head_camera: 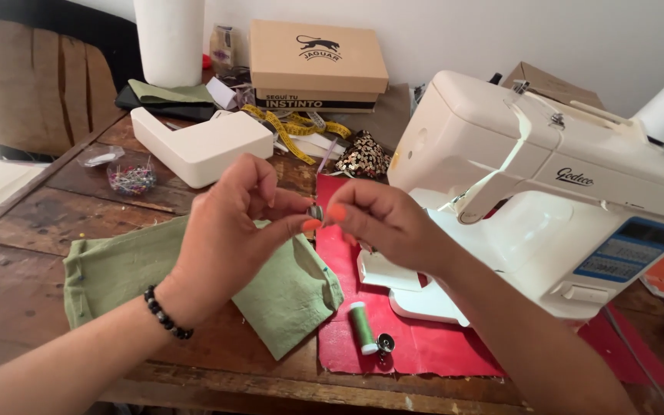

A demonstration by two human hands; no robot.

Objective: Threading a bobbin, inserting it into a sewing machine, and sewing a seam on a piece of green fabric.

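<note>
Both hands meet above the table, in front of the white sewing machine (pixel 547 184). My left hand (pixel 228 230) pinches a small silver metal bobbin (pixel 316 211) between thumb and fingers. My right hand (pixel 382 223) touches the same bobbin from the right with its fingertips. Below the hands lies a folded green cloth (pixel 132 265) with pins along its edge. A green thread spool (pixel 361 327) and a small metal bobbin case (pixel 385 343) rest on a red mat (pixel 424 350) near the table's front edge.
A white plastic machine cover (pixel 201 142), a clear dish of coloured pins (pixel 131 178), a yellow tape measure (pixel 293 131), a cardboard shoe box (pixel 317 65), a white paper roll (pixel 169 38) and a sequinned cloth piece (pixel 363 157) crowd the back of the wooden table (pixel 32 223).
</note>
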